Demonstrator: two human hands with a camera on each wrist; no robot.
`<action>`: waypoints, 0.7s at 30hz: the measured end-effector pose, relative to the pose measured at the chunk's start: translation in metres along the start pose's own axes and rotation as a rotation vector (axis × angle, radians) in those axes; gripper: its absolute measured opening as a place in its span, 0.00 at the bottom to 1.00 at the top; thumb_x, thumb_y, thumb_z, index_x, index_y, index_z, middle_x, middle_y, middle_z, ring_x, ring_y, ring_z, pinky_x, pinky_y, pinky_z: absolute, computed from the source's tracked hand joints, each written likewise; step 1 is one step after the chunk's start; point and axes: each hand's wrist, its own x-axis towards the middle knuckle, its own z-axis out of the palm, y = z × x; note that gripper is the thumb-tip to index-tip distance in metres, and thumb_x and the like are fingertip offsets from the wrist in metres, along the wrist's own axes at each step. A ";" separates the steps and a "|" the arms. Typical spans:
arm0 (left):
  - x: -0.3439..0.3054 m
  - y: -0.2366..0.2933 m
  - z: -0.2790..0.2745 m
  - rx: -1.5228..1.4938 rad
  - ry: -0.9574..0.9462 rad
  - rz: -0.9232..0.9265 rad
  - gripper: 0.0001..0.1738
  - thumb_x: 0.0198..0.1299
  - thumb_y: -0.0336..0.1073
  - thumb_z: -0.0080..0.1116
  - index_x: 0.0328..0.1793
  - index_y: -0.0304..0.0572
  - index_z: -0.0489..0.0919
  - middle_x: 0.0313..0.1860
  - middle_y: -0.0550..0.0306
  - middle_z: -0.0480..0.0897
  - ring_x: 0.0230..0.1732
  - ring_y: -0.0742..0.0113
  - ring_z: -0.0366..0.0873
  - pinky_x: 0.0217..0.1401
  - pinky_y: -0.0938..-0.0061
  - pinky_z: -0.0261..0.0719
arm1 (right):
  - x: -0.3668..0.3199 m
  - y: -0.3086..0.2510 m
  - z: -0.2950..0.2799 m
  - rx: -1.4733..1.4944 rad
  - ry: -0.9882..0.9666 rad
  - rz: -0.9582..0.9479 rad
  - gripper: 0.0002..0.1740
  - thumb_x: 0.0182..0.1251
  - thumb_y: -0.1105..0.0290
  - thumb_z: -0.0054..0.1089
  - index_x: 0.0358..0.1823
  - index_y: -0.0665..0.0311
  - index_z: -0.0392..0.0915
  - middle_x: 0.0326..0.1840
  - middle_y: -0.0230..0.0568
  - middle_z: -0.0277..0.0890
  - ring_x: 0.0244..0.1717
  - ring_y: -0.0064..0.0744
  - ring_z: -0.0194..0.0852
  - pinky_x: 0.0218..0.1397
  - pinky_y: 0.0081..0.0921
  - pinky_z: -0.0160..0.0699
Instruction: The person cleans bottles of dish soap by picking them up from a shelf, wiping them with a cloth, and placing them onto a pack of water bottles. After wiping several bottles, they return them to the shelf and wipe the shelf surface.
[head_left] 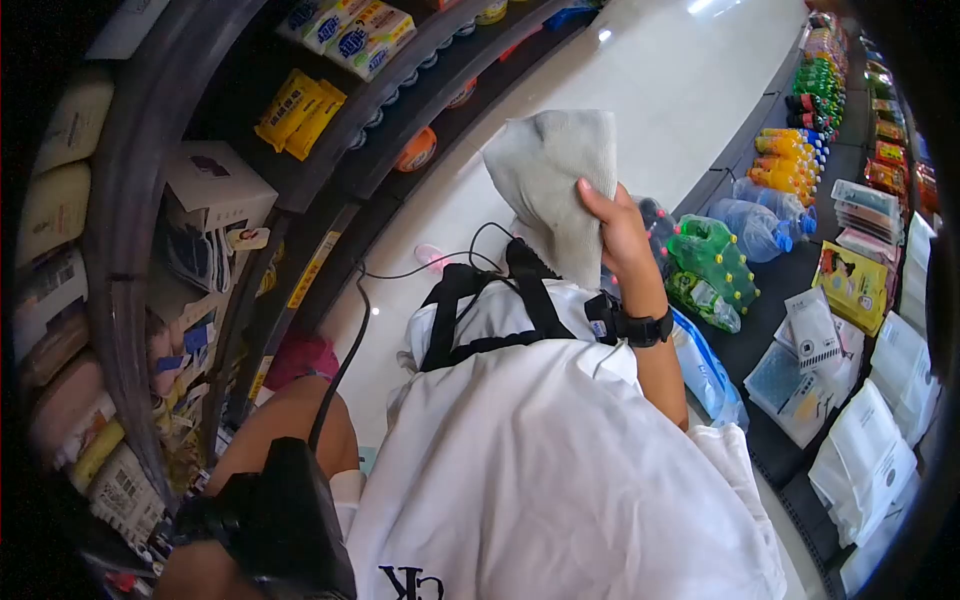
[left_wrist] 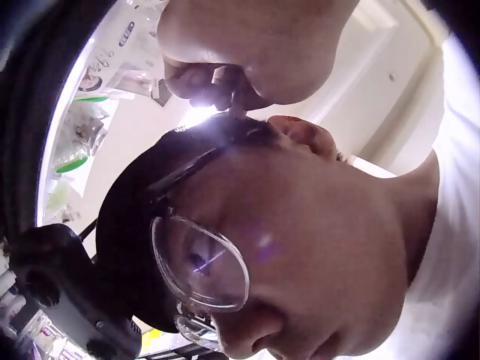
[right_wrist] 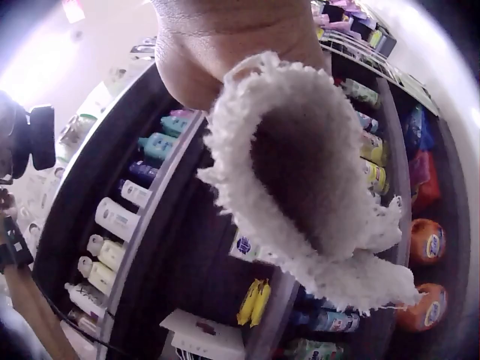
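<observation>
In the head view, my right hand [head_left: 625,238] grips a light grey knitted cloth [head_left: 555,165], thumb across its front and the other fingers behind. The right wrist view shows the cloth [right_wrist: 341,274] rolled into a fluffy-edged tube opening, below the right hand [right_wrist: 240,45]. My left hand [left_wrist: 255,45] is beside the person's head in the left wrist view, fingers bent towards the dark hair; whether they hold anything is hidden. That hand is out of sight in the head view, where the left forearm rises at lower left.
Shelves [head_left: 320,160] with packets and boxes stand on the left. On the right, bottles [head_left: 765,230], a green bottle pack [head_left: 710,260] and white packets [head_left: 865,465] line a dark low shelf. Black cable [head_left: 345,375] hangs beside the white shirt [head_left: 540,460]; pale tiled floor lies between the shelves.
</observation>
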 end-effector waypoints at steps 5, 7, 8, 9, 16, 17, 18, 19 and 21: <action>0.000 0.004 -0.007 -0.021 0.021 -0.024 0.09 0.65 0.33 0.37 0.35 0.35 0.62 0.33 0.53 0.61 0.36 0.64 0.61 0.36 0.72 0.57 | -0.007 0.007 -0.014 -0.028 0.021 -0.024 0.22 0.67 0.65 0.53 0.58 0.72 0.68 0.50 0.45 0.75 0.49 0.33 0.75 0.54 0.29 0.73; -0.001 0.006 -0.010 -0.029 0.027 -0.032 0.09 0.65 0.33 0.37 0.35 0.35 0.62 0.33 0.53 0.61 0.36 0.63 0.61 0.36 0.71 0.58 | -0.009 0.006 -0.018 -0.060 0.033 -0.028 0.22 0.67 0.65 0.53 0.57 0.72 0.68 0.50 0.44 0.76 0.48 0.32 0.75 0.53 0.29 0.73; -0.002 0.005 -0.012 -0.024 0.024 -0.034 0.09 0.65 0.33 0.38 0.35 0.35 0.62 0.33 0.52 0.61 0.36 0.63 0.61 0.37 0.71 0.58 | -0.010 0.007 -0.019 -0.056 0.028 -0.022 0.22 0.67 0.65 0.54 0.57 0.73 0.68 0.50 0.44 0.76 0.48 0.32 0.75 0.53 0.28 0.73; -0.002 0.005 -0.013 -0.024 0.023 -0.033 0.09 0.65 0.33 0.38 0.35 0.35 0.62 0.33 0.52 0.61 0.36 0.63 0.61 0.37 0.71 0.58 | -0.011 0.008 -0.020 -0.050 0.021 -0.015 0.22 0.67 0.65 0.54 0.57 0.73 0.69 0.50 0.44 0.76 0.47 0.31 0.75 0.53 0.28 0.73; -0.002 0.004 -0.027 -0.018 -0.008 -0.034 0.09 0.65 0.34 0.38 0.36 0.34 0.63 0.34 0.51 0.61 0.37 0.62 0.61 0.38 0.70 0.58 | -0.010 0.010 -0.022 -0.059 -0.021 0.018 0.23 0.66 0.64 0.55 0.57 0.72 0.69 0.49 0.44 0.76 0.47 0.31 0.75 0.52 0.27 0.74; -0.003 0.004 -0.028 -0.014 -0.011 -0.029 0.09 0.65 0.34 0.38 0.37 0.33 0.63 0.34 0.50 0.61 0.37 0.61 0.61 0.38 0.70 0.59 | -0.010 0.008 -0.018 -0.043 -0.025 0.017 0.23 0.66 0.64 0.55 0.57 0.72 0.69 0.49 0.43 0.76 0.47 0.31 0.75 0.51 0.27 0.74; -0.004 0.005 -0.030 -0.008 -0.015 -0.027 0.09 0.65 0.34 0.38 0.37 0.33 0.63 0.35 0.50 0.61 0.37 0.61 0.61 0.38 0.70 0.59 | -0.012 0.005 -0.017 -0.035 -0.026 0.017 0.22 0.66 0.64 0.55 0.57 0.72 0.69 0.49 0.43 0.76 0.47 0.31 0.75 0.51 0.27 0.74; -0.006 0.005 -0.031 -0.007 -0.024 -0.027 0.09 0.65 0.34 0.39 0.37 0.33 0.63 0.35 0.50 0.61 0.38 0.61 0.61 0.38 0.70 0.59 | -0.012 0.006 -0.022 -0.058 -0.032 0.026 0.23 0.66 0.65 0.55 0.58 0.72 0.68 0.51 0.44 0.75 0.48 0.33 0.75 0.53 0.29 0.74; -0.009 0.004 -0.037 0.015 -0.017 -0.035 0.09 0.65 0.34 0.39 0.37 0.33 0.63 0.35 0.49 0.62 0.38 0.61 0.61 0.38 0.69 0.59 | -0.004 0.012 -0.029 -0.113 -0.053 0.026 0.25 0.66 0.65 0.55 0.60 0.72 0.65 0.54 0.46 0.74 0.52 0.37 0.75 0.57 0.33 0.73</action>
